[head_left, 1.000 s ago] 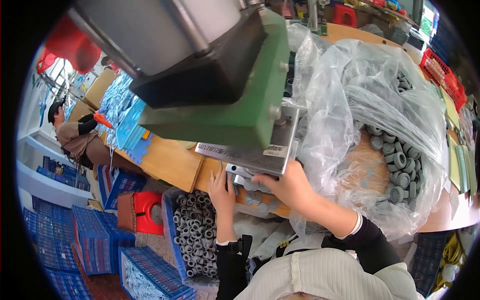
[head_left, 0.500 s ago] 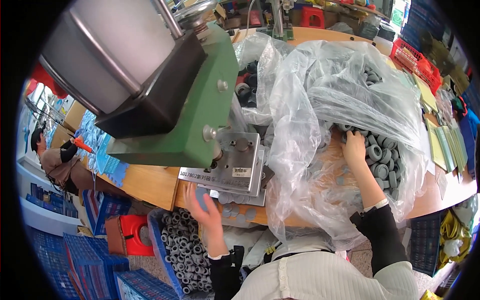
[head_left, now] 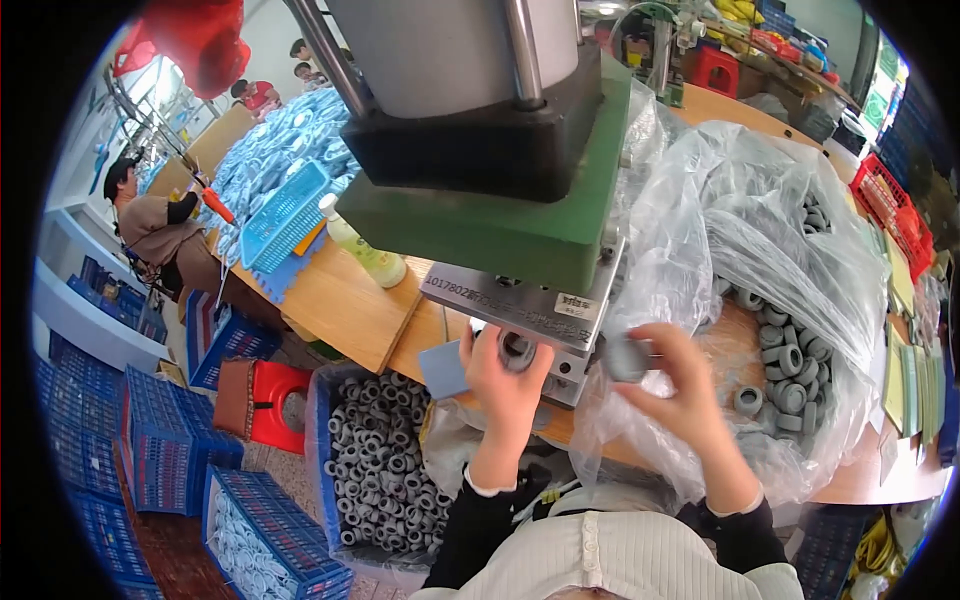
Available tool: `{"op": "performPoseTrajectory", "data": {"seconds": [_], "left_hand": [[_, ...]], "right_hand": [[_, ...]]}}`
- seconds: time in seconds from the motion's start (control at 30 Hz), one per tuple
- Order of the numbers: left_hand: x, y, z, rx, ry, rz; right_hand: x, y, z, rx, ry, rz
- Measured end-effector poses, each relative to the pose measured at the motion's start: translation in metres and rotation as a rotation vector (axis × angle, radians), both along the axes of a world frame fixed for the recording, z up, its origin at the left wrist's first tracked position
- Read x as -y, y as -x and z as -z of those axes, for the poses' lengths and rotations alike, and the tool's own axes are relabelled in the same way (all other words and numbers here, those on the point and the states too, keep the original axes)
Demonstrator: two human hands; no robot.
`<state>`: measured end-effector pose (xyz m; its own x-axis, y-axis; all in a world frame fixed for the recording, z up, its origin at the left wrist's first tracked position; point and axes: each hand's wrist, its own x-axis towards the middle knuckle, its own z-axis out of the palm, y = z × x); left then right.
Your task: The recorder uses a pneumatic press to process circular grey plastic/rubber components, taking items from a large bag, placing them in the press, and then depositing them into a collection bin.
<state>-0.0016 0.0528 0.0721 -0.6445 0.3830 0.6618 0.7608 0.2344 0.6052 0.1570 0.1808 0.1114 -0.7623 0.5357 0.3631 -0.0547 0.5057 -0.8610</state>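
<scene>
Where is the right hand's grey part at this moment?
In the head view, the grey part is right of centre, pinched in the right hand, just right of the metal fixture and in front of the clear plastic bag.

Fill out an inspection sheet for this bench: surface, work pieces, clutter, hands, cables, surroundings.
Surface: wooden table, partly covered by clear plastic sheeting.
Work pieces: loose gray parts among the sheeting at right; many more in a blue bin.
Clutter: bottle left of the green press; flat blue-gray piece beside the left hand.
Left hand: fingers and thumb around a gray ring.
Right hand: holds a round gray part.
Cables: none clearly seen.
Surroundings: blue crates and red stool at left; co-worker beyond.
</scene>
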Motion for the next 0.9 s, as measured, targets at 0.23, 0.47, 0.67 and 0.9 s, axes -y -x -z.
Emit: {"op": "performPoseTrajectory", "data": {"seconds": [0.23,0.47,0.67,0.9], "left_hand": [[0.160,0.038,0.098,0.149,0.029,-0.838],[0.102,0.073,0.084,-0.021,0.276,-0.312],[0.056,0.093,0.113,0.016,0.520,-0.176],[0.061,0.096,0.104,-0.034,0.718,-0.230]], "right_hand": [[0.024,0.084,0.005,-0.077,-0.072,-0.070],[0.022,0.074,0.012,0.003,0.032,-0.102],[-0.001,-0.022,-0.013,0.012,-0.016,-0.043],[-0.070,-0.134,0.059,0.679,-0.371,0.631]]}}
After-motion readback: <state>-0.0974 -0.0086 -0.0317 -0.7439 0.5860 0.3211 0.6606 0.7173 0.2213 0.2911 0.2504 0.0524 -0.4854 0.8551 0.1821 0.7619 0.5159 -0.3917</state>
